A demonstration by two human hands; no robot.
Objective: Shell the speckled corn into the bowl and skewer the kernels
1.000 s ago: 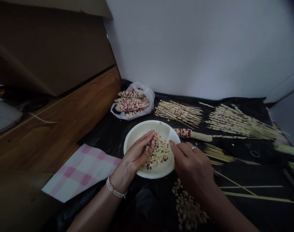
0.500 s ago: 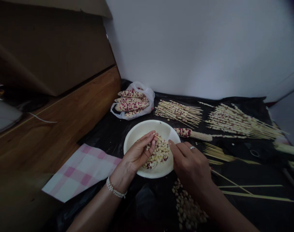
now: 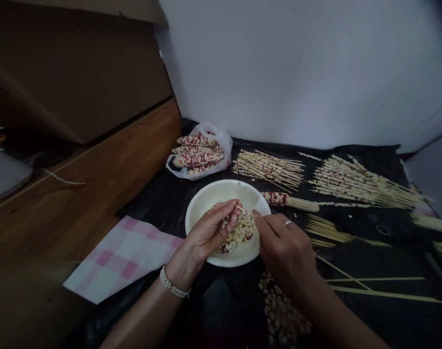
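My left hand (image 3: 216,225) is over the white bowl (image 3: 199,196), thumb and fingertips pinched together; a few corn kernels show among its fingers. Between the two hands runs a thin bamboo skewer (image 3: 247,211), its tip at the left fingertips. My right hand (image 3: 284,242), wearing a ring, grips this skewer at the bowl's right rim. What looks like its tail slants out behind the right hand toward the lower right. Loose corn kernels (image 3: 243,232), cream and dark red, lie in the bowl. The exact kernel at the skewer tip is too small to make out.
Speckled corn cobs (image 3: 198,159) sit in a plastic bag (image 3: 225,140). Kernel-threaded skewers lie in two piles, middle (image 3: 264,167) and right (image 3: 348,182). A partly stripped cob (image 3: 290,201), bare skewers (image 3: 326,230), spilled kernels (image 3: 284,310) and a checked cloth (image 3: 121,257) surround the bowl.
The skewer has shifted slightly left toward my left fingers, and more of it shows between the hands. Both hands stay over the bowl in nearly the same places.
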